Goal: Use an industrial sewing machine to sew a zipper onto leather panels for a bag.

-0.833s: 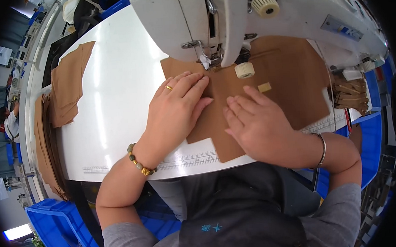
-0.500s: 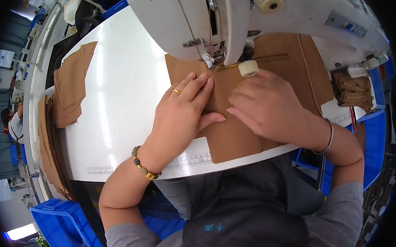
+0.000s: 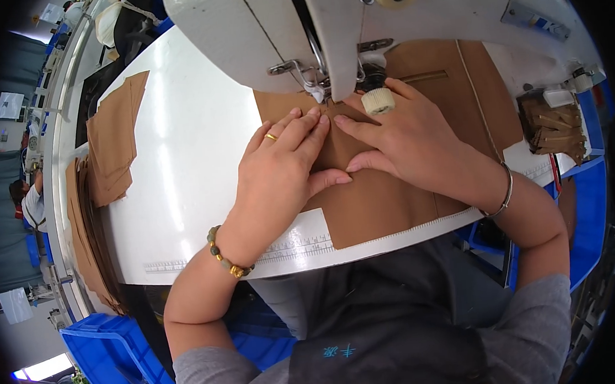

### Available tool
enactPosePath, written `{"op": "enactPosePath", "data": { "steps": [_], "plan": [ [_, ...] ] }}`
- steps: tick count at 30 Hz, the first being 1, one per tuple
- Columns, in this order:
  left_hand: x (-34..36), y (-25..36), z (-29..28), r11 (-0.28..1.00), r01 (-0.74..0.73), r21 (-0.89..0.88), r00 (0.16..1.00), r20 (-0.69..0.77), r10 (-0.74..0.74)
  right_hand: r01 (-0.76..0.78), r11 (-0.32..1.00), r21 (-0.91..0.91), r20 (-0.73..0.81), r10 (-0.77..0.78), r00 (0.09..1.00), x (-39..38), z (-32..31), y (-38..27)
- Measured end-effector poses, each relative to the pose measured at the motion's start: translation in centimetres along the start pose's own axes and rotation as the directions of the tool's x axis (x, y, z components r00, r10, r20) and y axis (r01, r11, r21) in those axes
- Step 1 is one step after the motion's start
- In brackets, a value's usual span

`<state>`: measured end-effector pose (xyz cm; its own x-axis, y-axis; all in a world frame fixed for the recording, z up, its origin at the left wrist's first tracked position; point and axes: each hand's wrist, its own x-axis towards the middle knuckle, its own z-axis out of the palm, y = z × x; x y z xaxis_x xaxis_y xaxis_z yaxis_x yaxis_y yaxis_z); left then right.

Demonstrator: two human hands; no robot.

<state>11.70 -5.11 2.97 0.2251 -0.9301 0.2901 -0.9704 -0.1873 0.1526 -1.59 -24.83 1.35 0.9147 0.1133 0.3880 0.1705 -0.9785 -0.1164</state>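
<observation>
A brown fabric panel [image 3: 373, 209] lies flat on the white sewing table [image 3: 191, 164], running under the white sewing machine [image 3: 296, 29]. My left hand [image 3: 281, 169], with a gold ring and a beaded bracelet, presses flat on the fabric, fingertips just short of the presser foot [image 3: 318, 88]. My right hand [image 3: 411, 138] lies flat beside it on the fabric, fingers pointing at the needle area, a bangle on the wrist. A small cream roll of tape [image 3: 378, 101] sits at my right fingers.
Stacks of brown cut pieces [image 3: 115, 148] lie at the table's left and along its left edge. A pile of small brown parts [image 3: 553, 128] sits at the right. Blue bins [image 3: 112, 355] stand below the table. Another person [image 3: 30, 201] sits far left.
Both hands have slid the fabric forward toward the needle; the right hand moved up from the panel's lower part to beside the presser foot, and the hands now lie close together.
</observation>
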Motion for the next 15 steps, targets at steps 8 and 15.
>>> {"op": "enactPosePath", "data": {
  "steps": [8,15],
  "plan": [
    [0.46,-0.36,0.06,0.999,-0.006,0.032,1.0,-0.008,0.007,-0.02,1.0,-0.003,0.066,0.02,0.998,0.43,-0.46,0.3],
    [0.63,-0.54,0.13,1.0,-0.001,0.018,1.0,-0.008,0.002,-0.043,0.999,-0.023,0.094,0.045,0.995,0.78,-0.65,0.17]
  ]
}}
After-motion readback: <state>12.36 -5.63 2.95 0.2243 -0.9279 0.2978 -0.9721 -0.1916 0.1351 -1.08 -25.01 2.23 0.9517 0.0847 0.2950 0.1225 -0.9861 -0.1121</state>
